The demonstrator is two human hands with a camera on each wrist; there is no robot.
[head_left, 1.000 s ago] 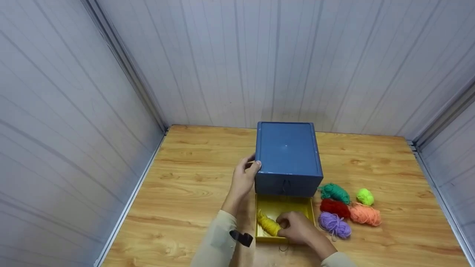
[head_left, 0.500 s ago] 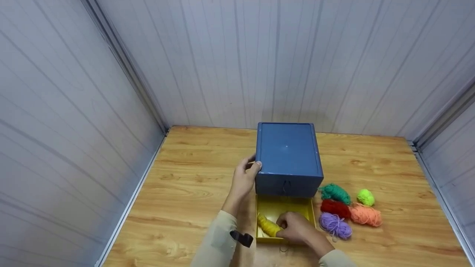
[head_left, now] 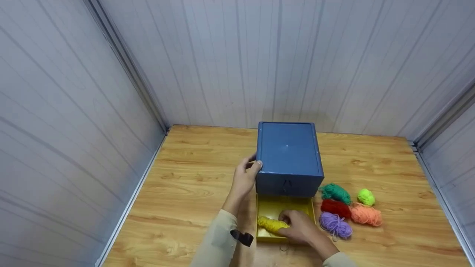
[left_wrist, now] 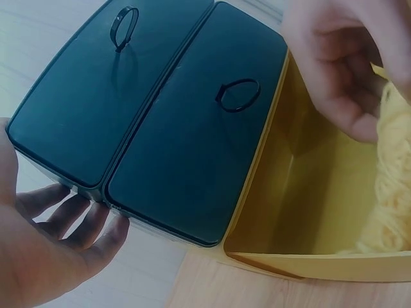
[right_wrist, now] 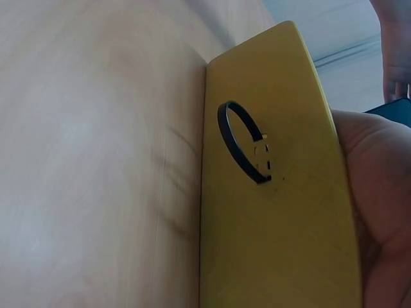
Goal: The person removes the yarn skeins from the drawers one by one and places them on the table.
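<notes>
A blue drawer box [head_left: 287, 155] stands on the wooden table [head_left: 193, 185]. Its yellow bottom drawer [head_left: 282, 205] is pulled out toward me. A yellow yarn skein [head_left: 272, 223] lies in the drawer's front part. My right hand [head_left: 300, 227] reaches into the drawer and holds the skein, fingers curled over it. My left hand [head_left: 244, 180] presses flat against the box's left side, thumb on the top edge. The left wrist view shows two dark shut drawers with ring pulls [left_wrist: 237, 96], the yellow drawer [left_wrist: 308, 192], the yarn [left_wrist: 392, 167] and the left fingers [left_wrist: 70, 218]. The right wrist view shows the drawer front [right_wrist: 276, 244] and its black ring [right_wrist: 244, 151].
Right of the drawer lie several yarn balls: dark green [head_left: 335, 192], lime [head_left: 366, 196], red [head_left: 335, 207], orange [head_left: 365, 214] and purple [head_left: 335, 224]. Grey panel walls close in the table on the left, back and right.
The right hand has turned the yellow skein from slanted to lying crosswise and lower in the drawer. The left hand and the box have stayed put.
</notes>
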